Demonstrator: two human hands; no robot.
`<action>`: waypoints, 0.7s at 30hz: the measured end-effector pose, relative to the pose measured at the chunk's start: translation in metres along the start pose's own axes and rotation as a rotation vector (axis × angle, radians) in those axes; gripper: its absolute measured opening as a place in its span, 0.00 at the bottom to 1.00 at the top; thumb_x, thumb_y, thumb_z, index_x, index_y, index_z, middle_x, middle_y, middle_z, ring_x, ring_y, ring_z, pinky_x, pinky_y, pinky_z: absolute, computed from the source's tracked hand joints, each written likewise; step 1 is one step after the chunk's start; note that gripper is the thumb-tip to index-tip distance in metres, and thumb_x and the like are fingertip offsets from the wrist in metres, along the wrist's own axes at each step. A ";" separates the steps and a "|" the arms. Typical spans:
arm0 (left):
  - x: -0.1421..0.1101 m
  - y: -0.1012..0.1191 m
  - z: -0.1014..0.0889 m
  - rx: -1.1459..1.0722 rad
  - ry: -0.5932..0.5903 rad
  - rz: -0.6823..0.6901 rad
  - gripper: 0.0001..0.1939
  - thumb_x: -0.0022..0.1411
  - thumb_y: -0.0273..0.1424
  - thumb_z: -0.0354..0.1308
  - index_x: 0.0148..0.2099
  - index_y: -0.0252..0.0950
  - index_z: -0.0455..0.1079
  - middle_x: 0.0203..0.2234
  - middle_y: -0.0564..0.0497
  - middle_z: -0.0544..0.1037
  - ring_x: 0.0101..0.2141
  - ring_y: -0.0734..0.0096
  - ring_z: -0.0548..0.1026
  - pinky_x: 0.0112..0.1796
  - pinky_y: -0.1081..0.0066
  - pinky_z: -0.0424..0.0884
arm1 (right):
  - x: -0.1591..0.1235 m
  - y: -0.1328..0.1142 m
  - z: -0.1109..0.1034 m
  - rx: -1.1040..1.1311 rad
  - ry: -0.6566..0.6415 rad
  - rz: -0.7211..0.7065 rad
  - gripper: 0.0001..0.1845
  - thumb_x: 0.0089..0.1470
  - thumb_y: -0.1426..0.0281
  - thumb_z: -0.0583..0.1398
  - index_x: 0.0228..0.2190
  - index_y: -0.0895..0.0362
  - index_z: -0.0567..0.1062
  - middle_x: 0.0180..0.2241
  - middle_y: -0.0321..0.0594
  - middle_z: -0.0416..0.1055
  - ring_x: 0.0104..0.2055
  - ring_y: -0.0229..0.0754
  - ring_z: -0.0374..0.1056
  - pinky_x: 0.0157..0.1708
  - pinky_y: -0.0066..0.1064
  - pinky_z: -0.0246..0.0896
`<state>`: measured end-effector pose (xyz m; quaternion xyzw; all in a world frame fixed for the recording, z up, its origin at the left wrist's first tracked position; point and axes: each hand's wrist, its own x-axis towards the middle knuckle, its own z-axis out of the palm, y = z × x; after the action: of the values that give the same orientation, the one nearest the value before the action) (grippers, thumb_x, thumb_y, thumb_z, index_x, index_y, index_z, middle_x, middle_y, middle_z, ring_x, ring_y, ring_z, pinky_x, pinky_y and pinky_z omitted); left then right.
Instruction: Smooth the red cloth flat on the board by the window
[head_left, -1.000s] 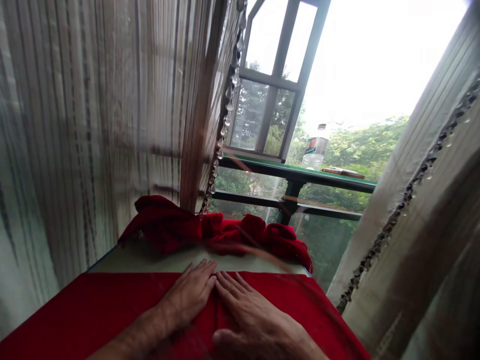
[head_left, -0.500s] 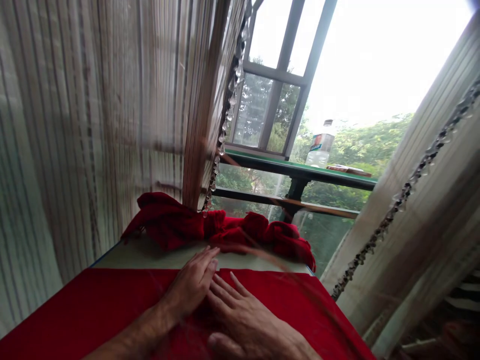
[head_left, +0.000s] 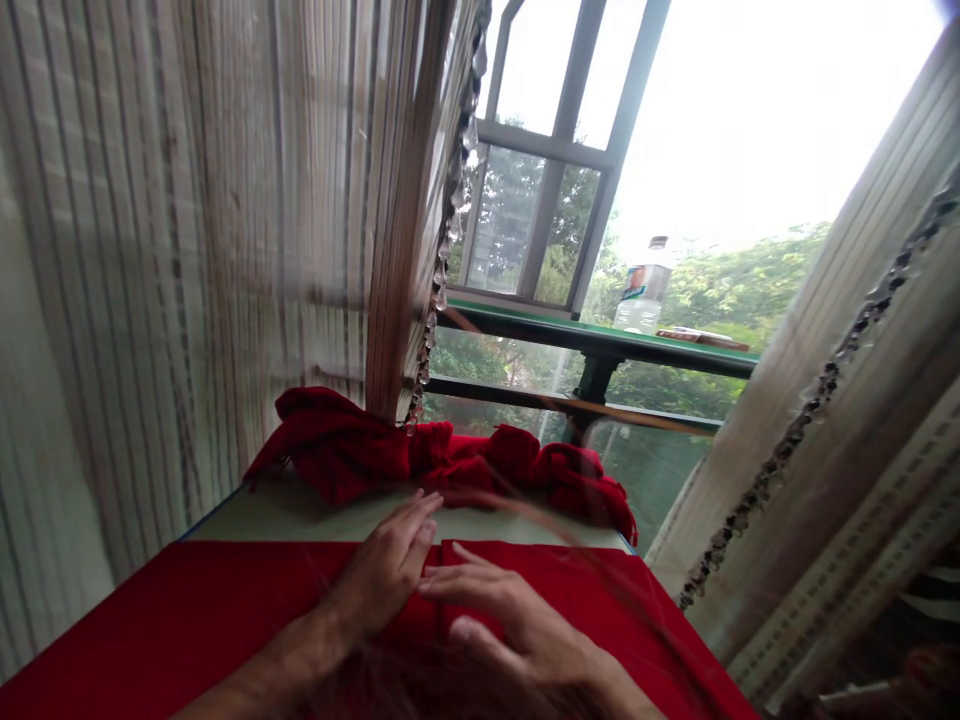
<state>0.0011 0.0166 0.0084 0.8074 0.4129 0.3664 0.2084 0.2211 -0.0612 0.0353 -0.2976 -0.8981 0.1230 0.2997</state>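
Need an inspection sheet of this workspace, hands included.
Surface: pale table top, bare in a strip towards the far end.
Job's things: flat red cloth over the near part, dark line running between the hands.
Clutter: bunched red fabric at the far end; bottle and flat item on the green ledge beyond.
Hands: left hand flat, fingertips at the cloth's far edge; right hand fingers spread, contact unclear. Neither grips anything.
Cables: nothing seen; blurred orange streak unidentified.
Surroundings: striped curtain left, beaded curtain right, window frame, trees outside.
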 end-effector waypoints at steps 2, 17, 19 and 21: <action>-0.005 0.006 0.001 0.060 -0.061 0.076 0.33 0.81 0.42 0.41 0.75 0.32 0.70 0.74 0.43 0.70 0.77 0.54 0.60 0.76 0.52 0.56 | -0.001 0.010 -0.013 0.035 0.206 0.174 0.25 0.78 0.57 0.51 0.58 0.51 0.83 0.57 0.49 0.86 0.62 0.49 0.81 0.68 0.46 0.74; -0.020 0.059 -0.017 0.360 -0.557 -0.079 0.55 0.67 0.54 0.68 0.83 0.30 0.52 0.79 0.33 0.47 0.79 0.40 0.46 0.76 0.40 0.44 | 0.003 0.018 -0.005 -0.189 -0.283 0.510 0.41 0.76 0.55 0.52 0.77 0.68 0.56 0.80 0.61 0.48 0.83 0.59 0.43 0.81 0.63 0.36; -0.021 0.050 -0.016 0.313 -0.513 -0.062 0.55 0.66 0.56 0.69 0.82 0.33 0.55 0.78 0.33 0.50 0.78 0.37 0.47 0.76 0.39 0.45 | 0.004 0.018 -0.006 -0.209 -0.258 0.491 0.40 0.76 0.56 0.51 0.77 0.68 0.55 0.80 0.60 0.46 0.84 0.58 0.41 0.81 0.63 0.36; -0.022 0.038 -0.016 0.261 -0.470 -0.040 0.51 0.69 0.59 0.65 0.82 0.36 0.57 0.78 0.34 0.52 0.78 0.37 0.49 0.76 0.39 0.46 | 0.004 0.017 -0.005 -0.242 -0.198 0.435 0.40 0.77 0.58 0.50 0.78 0.67 0.52 0.81 0.58 0.41 0.84 0.57 0.37 0.82 0.63 0.34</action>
<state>-0.0002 -0.0227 0.0334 0.8821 0.4127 0.1082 0.1998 0.2295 -0.0448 0.0337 -0.5036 -0.8462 0.1047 0.1390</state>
